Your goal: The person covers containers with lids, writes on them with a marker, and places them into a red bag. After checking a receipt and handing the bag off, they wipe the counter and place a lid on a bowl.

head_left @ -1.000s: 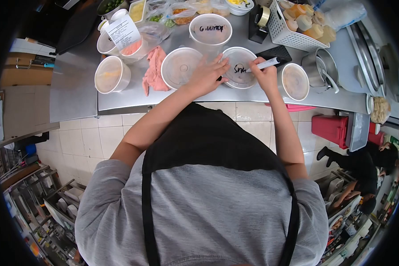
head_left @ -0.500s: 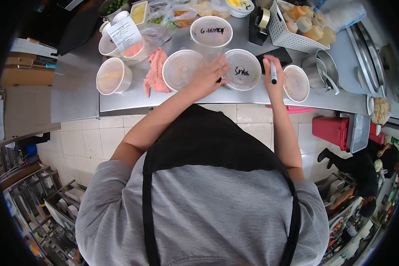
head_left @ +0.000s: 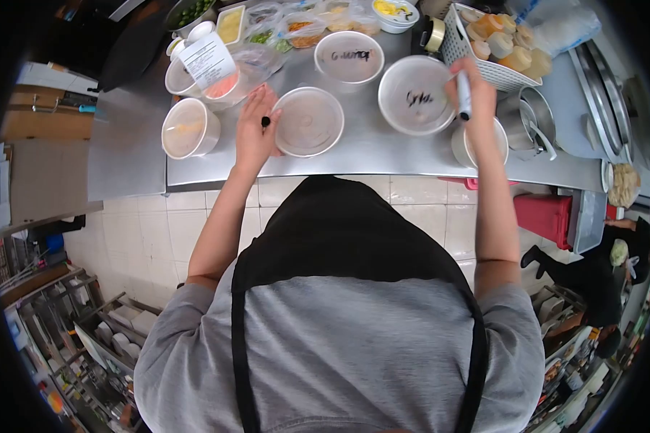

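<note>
My left hand [head_left: 253,130] is at the left side of an unmarked round tub [head_left: 310,122] with a translucent lid, its fingertips by the rim. A small black marker cap [head_left: 266,121] sticks out between its fingers. Partly under that hand is a pink cloth [head_left: 264,94]. Blurred a little, my right hand [head_left: 474,90] holds a white marker [head_left: 464,95], tip pointing down. The same hand's fingers touch the right rim of a lidded tub [head_left: 412,79] with black writing, which looks raised. Behind them stands another written-on tub [head_left: 349,56].
A smaller tub [head_left: 461,144] sits partly beneath my right forearm. On the left are a lidded tub [head_left: 190,128] and a printed receipt [head_left: 208,59] on other containers. Bagged foods [head_left: 303,29], a white basket of bottles [head_left: 484,68] and a metal pot [head_left: 516,112] line the counter.
My right hand and the written-on tub have moved right and away from me. My left hand has swung left to the unmarked tub's other side, and that tub has shifted slightly right.
</note>
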The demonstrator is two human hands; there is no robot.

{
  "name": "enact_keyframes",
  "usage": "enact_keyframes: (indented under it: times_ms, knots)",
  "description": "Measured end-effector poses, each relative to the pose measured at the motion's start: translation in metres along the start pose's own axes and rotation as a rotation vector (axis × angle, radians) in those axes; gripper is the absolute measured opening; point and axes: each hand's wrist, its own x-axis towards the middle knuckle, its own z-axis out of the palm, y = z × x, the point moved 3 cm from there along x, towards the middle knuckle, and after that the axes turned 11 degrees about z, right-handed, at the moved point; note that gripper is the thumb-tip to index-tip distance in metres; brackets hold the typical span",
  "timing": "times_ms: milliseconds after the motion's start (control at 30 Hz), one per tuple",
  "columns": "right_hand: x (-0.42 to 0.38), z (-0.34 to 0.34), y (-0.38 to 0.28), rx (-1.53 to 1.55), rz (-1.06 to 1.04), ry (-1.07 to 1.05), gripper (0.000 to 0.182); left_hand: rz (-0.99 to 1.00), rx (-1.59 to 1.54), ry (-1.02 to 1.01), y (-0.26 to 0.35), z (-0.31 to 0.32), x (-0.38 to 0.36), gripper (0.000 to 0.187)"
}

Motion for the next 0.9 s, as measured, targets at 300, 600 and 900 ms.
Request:
enact_keyframes:
  times_ms: [300,600,900]
  knots:
    - [0.102,0.115,0.020,0.703,-0.028,-0.082,0.018,-0.110,-0.136,0.147,-0.049,0.022,-0.002,0.028]
    - [0.061,0.089,-0.033,0.504,-0.159,0.235,0.013,-0.123,-0.057,-0.246,-0.048,0.053,0.024,0.029]
    - [-0.077,0.166,-0.035,0.630,0.086,-0.581,0.010,-0.384,-0.166,0.006,0.007,0.046,-0.028,0.033]
